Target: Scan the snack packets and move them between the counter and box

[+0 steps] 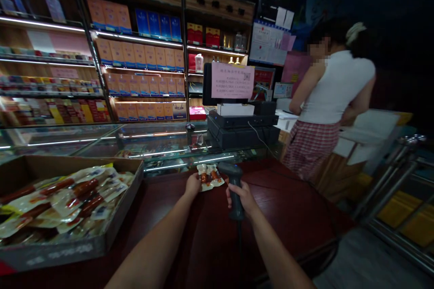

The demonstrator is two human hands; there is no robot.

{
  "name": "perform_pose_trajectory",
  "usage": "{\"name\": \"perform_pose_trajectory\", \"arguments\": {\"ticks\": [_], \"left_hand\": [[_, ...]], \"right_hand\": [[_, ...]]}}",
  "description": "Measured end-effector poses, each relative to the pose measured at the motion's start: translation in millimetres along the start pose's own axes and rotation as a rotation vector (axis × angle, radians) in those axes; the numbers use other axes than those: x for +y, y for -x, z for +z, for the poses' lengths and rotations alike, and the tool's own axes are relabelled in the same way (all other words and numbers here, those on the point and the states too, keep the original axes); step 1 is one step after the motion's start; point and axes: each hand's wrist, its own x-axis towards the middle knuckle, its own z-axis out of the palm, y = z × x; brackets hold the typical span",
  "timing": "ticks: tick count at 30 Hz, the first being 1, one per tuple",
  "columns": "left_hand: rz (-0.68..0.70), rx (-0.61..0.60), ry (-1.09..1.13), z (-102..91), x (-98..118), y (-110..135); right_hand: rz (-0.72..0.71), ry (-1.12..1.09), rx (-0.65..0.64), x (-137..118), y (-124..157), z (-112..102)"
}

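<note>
My right hand (244, 198) is wrapped around the handle of a dark barcode scanner (236, 210), whose head tilts to the left. A cable hangs from the bottom of its grip. Just left of the scanner head is a clear packet of sausages (210, 178), reddish brown pieces showing through the plastic. My left hand (193, 186) closes on the left edge of this packet, over the dark red tabletop (271, 226). The tips of the left fingers are partly hidden.
At the left stands an open cardboard box (125, 210) heaped with packed sausages (73, 201). Beyond the table are a glass display counter (159, 137), a cash drawer (242, 133) and a screen with a pink notice (232, 82). A person (325, 95) stands at the right, near metal rails (393, 194).
</note>
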Motion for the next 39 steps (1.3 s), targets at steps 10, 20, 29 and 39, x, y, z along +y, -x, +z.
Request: {"name": "perform_pose_trajectory", "arguments": {"ticks": [10,20,29,39], "left_hand": [[0.144,0.072,-0.220,5.0,5,15],[0.400,0.468,-0.330,-124.0,17,44],[0.081,0.788,-0.928,-301.1,57,90],[-0.288,0.573,-1.056,-343.1,52,104]], "right_hand": [[0.029,-0.021,-0.038,16,-9,6],[0.115,-0.037,-0.205,47,-18,66],[0.138,-0.054,-0.306,72,-22,126],[0.170,-0.034,-0.397,90,-11,118]]}}
